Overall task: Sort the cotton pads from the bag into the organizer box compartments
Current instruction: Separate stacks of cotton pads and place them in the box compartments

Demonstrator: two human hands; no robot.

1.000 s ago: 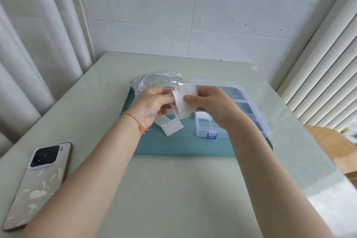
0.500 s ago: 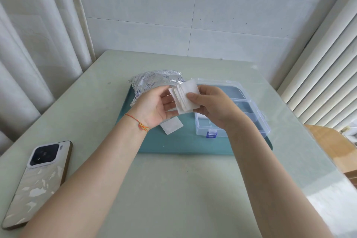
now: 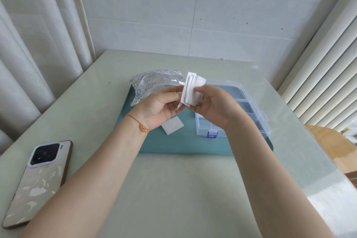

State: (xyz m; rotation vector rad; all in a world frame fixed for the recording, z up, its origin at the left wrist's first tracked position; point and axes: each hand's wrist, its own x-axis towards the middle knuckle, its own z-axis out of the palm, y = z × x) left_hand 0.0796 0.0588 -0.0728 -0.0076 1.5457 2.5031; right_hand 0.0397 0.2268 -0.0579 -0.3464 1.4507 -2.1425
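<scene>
Pads [image 3: 192,91] lifted higher since a second ago; right hand [image 3: 212,106] clamps stack, left hand [image 3: 160,104] fingers pinch edge, peeling one for box [image 3: 249,114].

The cotton pads [image 3: 192,91] you had looked soft, matt white and fibrous. The bag [image 3: 154,83] was crinkly, shiny printed plastic film, and the organizer box [image 3: 251,110] clear glossy plastic. The desk [image 3: 173,189] was smooth and glassy, the mat [image 3: 183,145] matt teal, and the phone [image 3: 36,185] back pearly gloss.
</scene>
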